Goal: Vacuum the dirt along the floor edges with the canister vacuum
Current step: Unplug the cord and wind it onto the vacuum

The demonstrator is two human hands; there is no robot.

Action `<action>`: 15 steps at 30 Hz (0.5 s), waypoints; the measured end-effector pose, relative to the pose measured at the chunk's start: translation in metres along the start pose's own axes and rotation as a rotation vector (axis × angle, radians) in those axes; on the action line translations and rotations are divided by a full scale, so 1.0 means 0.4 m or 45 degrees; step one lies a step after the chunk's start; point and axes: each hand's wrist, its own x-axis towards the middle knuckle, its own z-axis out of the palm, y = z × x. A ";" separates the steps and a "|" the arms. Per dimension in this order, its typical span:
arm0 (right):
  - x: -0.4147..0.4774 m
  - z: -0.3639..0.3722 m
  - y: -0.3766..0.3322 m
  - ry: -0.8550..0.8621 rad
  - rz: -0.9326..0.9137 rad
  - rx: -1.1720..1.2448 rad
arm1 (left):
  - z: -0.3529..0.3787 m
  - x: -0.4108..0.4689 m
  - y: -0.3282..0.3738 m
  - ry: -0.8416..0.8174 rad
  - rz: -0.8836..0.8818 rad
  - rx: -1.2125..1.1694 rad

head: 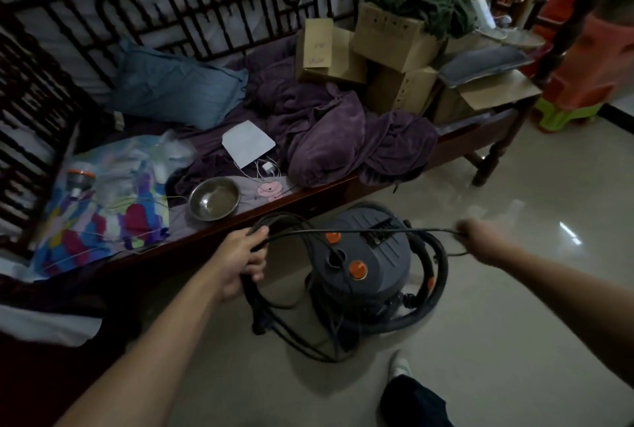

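Left grip (240, 255) holds cord coil (256, 310); right grip (487, 241) pinches strand (343, 230) (blurred); vacuum (370, 255) by bed edge (291, 202).

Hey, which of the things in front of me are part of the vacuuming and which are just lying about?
For the job: canister vacuum, its hose, the black cord, with its coil held in the left hand and one strand pinched by the right hand.

Lying about: steel bowl, blue pillow, purple blanket, cardboard boxes, white charger, all on the bed.

Dim light, glare on the floor (569, 234), right hand (483, 241) seemingly motion-blurred.
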 end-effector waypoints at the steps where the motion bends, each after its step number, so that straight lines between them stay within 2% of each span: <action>1: -0.004 0.015 0.103 -0.025 0.169 -0.005 | -0.029 -0.007 -0.005 0.024 -0.005 0.022; 3: -0.026 0.022 0.259 -0.024 0.409 -0.046 | -0.068 -0.017 -0.021 0.044 -0.015 0.155; 5: -0.055 0.012 0.302 0.034 0.436 -0.017 | -0.076 -0.009 -0.050 0.031 -0.030 0.398; 6: -0.070 0.002 0.277 0.067 0.378 0.028 | -0.069 0.000 -0.066 0.013 -0.045 0.527; 10: -0.139 -0.052 0.011 0.049 -0.087 0.197 | -0.019 0.054 -0.116 -0.044 -0.057 0.788; 13: -0.180 -0.050 -0.189 -0.019 -0.458 0.155 | 0.030 0.083 -0.112 -0.051 -0.015 0.766; 15: -0.198 -0.045 -0.281 -0.011 -0.728 0.077 | 0.059 0.091 -0.107 -0.050 0.008 0.649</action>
